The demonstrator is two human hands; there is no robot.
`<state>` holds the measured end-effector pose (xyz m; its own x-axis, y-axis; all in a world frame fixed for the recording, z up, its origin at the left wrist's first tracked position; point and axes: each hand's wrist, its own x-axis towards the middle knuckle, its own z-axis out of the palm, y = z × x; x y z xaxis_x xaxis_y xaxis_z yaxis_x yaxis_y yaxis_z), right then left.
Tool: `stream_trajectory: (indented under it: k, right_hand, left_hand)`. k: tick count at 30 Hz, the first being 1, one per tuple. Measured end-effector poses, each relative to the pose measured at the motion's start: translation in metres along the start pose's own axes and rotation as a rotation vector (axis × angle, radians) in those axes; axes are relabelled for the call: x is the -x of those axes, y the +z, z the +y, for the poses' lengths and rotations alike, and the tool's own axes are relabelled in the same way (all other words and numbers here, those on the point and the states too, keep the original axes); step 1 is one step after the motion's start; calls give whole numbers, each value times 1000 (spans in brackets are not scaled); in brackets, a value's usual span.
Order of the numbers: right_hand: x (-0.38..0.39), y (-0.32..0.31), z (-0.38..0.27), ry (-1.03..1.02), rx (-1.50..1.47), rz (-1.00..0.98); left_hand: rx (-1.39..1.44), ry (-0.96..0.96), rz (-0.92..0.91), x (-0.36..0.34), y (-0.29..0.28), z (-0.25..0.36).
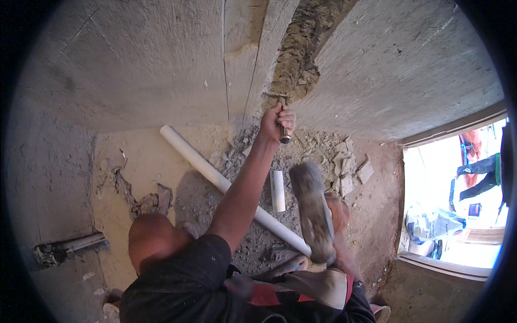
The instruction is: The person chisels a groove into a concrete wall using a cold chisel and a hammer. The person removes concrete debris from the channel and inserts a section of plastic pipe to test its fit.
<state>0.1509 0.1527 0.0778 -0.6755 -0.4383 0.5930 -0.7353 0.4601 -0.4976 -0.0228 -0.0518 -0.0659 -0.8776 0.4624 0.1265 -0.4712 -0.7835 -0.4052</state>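
Observation:
My left hand (277,121) is closed around a chisel (284,133), its far end at the lower end of a rough channel (298,59) broken into the wall. My right hand (338,212) is lower and to the right, wrapped against a bulky grey-brown hammer (313,212). Motion smears the hammer, and its handle is hidden. The hammer is apart from the chisel. A short white pipe piece (277,191) lies on the rubble between my left forearm and the hammer. Beneath that forearm, a long white pipe (199,162) runs diagonally across the floor.
Broken plaster pieces (347,167) and loose rubble (245,245) cover the floor below the channel. Crumpled scraps (153,203) lie at left. A recess with a pipe end (72,247) is in the left wall. At right, a bright window opening (431,177) shows hanging clothes and plastic.

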Motion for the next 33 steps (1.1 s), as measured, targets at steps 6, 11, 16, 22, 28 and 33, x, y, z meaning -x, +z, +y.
stream_trajectory:
  k: [6,11,16,22,28,33]
  right_hand:
    - [25,19,38,369,132,-234]
    - [11,34,40,515,198,-307]
    - [9,-3,14,176,40,-115]
    - [56,34,72,186,244,-50]
    - [12,19,39,635,-53,-203]
    - [40,11,40,733,-103,-150]
  left_hand:
    - [101,-46,-51,-21,3,-10]
    - [82,-56,-89,-19,-6,-3]
    - [144,46,-65,-19,-3,-6]
    - [198,63,-34,-35,6,-24]
    - [-25,88,-16,-24,-10,-11]
    - [-400,315,299,-9,-31,-29]
